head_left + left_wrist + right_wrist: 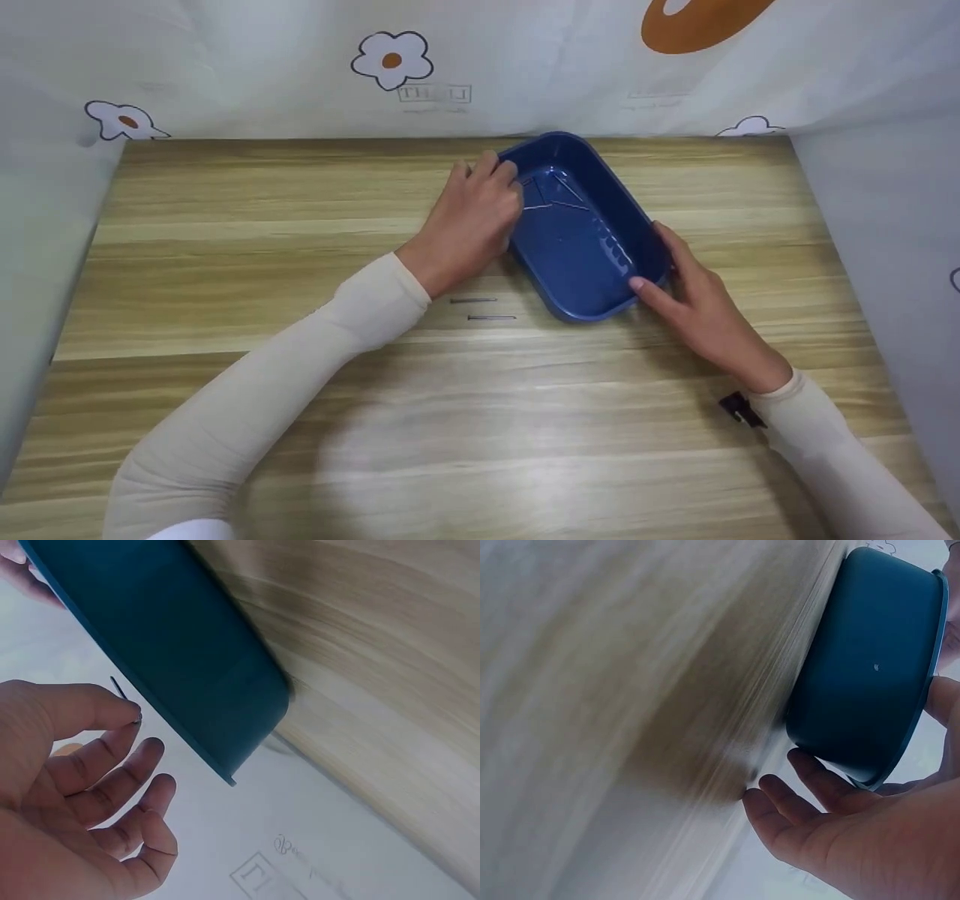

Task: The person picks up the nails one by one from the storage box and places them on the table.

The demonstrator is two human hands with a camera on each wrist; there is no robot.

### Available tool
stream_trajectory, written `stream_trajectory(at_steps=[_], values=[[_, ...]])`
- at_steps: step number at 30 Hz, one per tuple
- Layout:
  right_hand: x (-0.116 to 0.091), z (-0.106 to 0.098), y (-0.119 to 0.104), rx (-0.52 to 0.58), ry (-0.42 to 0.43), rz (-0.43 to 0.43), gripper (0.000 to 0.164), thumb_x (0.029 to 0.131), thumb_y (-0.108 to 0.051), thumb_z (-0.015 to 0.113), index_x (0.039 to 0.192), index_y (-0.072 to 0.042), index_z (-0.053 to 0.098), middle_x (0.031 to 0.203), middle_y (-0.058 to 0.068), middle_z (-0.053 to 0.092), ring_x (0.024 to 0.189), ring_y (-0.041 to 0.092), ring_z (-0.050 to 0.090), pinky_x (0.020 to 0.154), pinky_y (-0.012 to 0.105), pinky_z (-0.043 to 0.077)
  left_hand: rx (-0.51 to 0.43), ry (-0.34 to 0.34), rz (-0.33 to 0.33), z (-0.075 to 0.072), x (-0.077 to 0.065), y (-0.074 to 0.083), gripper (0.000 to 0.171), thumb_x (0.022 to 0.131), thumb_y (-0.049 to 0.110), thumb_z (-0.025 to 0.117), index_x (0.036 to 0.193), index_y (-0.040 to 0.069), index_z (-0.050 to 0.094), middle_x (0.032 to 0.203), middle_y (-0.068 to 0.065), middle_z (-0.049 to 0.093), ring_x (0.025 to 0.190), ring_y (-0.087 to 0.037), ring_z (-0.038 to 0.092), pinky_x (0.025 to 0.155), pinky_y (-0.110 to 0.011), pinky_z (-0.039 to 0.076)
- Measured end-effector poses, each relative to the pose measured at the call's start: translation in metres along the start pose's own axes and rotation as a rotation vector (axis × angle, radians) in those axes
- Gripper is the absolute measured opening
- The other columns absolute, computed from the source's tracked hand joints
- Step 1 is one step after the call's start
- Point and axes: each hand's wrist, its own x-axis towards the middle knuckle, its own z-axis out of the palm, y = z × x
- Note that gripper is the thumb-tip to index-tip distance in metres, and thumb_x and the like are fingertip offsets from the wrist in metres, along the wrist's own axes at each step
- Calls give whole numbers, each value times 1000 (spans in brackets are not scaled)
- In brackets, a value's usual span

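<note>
My left hand point(476, 221) is over the left rim of a blue plastic tub point(562, 262). In the left wrist view, its thumb and index finger pinch a thin metal nail point(118, 687) just beside the tub's rim, the other fingers loosely bent. Several nails point(570, 191) lie on the tub's floor at the far end. My right hand point(705, 319) holds the tub's near right corner, thumb at the rim and fingers against the outer wall. Two more nails point(491, 318) lie side by side on the wooden table, left of the tub.
The wood-grain table point(225, 202) ends at a white sheet point(262, 67) printed with flowers, hanging behind it. Pale panels flank the table on both sides. A black piece point(742, 410) sticks out at the right wrist.
</note>
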Motion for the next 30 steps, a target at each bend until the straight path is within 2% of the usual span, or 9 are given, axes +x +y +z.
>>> stream_trajectory(at_steps=[4, 8, 12, 15, 22, 30], values=[[0, -1, 0, -7, -2, -1, 81, 110, -33, 69, 176, -16, 26, 174, 20, 38, 157, 39, 40, 127, 59, 31, -41, 23, -10, -1, -8, -4, 20, 103, 0, 62, 113, -9, 77, 116, -19, 70, 110, -37, 58, 84, -49, 54], [0, -1, 1, -7, -2, -7, 81, 110, -33, 69, 176, -17, 26, 174, 20, 38, 157, 39, 41, 127, 54, 32, -155, 50, -18, -2, -14, -7, 21, 104, 2, 63, 115, -11, 76, 120, -20, 71, 114, -38, 59, 86, -49, 54], [0, 0, 1, 0, -9, -3, 81, 110, -33, 69, 176, -17, 25, 174, 18, 37, 158, 36, 40, 127, 48, 33, -300, 82, -23, 0, -22, -11, 13, 103, 2, 67, 106, -6, 76, 112, -16, 71, 111, -35, 59, 84, -46, 51], [0, 1, 0, -1, -16, 2, 81, 110, -34, 69, 176, -16, 25, 175, 16, 36, 159, 34, 39, 128, 48, 33, -371, 121, -18, 2, -31, -14, 6, 100, 1, 71, 100, -3, 76, 106, -13, 71, 108, -33, 60, 83, -43, 50], [1, 0, 0, -4, -16, 8, 81, 110, -35, 69, 176, -17, 25, 175, 18, 36, 158, 36, 39, 127, 52, 33, -462, 235, -7, 9, -55, -22, 4, 95, -2, 75, 98, -3, 77, 102, -11, 74, 104, -30, 63, 84, -43, 54], [1, 0, -1, 8, -10, 10, 80, 110, -31, 70, 176, -16, 26, 174, 20, 38, 157, 36, 41, 128, 52, 32, -517, 255, -16, 16, -78, -29, 7, 94, -6, 73, 96, 1, 75, 102, -10, 74, 103, -31, 64, 87, -46, 55]])
